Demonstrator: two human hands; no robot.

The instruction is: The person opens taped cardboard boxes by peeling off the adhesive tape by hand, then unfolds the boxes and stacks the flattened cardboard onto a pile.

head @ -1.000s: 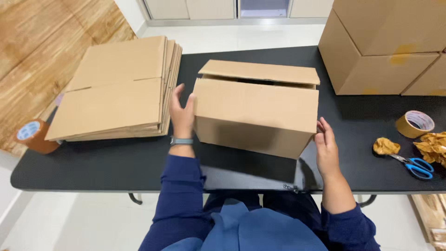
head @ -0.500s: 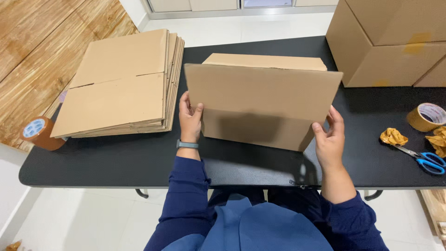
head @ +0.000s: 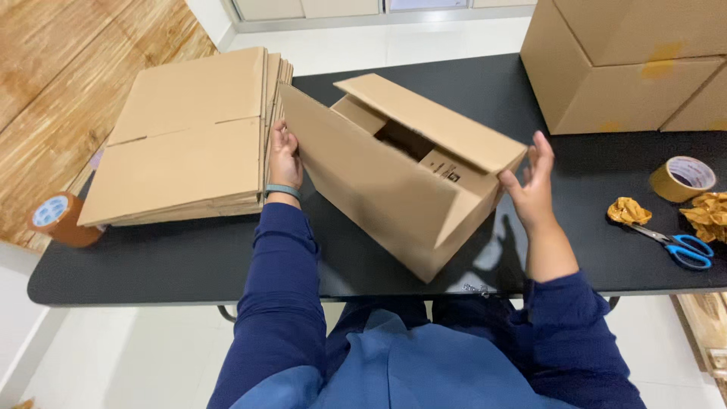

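Box (head: 379, 182) tilts, long axis running far-left to near-right, between 2 hands.

Cardboard box (head: 379, 182) sits tilted on the black table (head: 151, 261), flaps open at its far side; left hand (head: 285, 159) grips its left edge, right hand (head: 530, 182) spread open against its right corner. Stack of flat cardboard sheets (head: 185, 136) lies just left of the box, brown tape roll (head: 60, 220) at the table's left end. To the right: assembled boxes (head: 628, 60), a second tape roll (head: 683, 178), crumpled tape scraps (head: 627, 210), blue-handled scissors (head: 678, 246).
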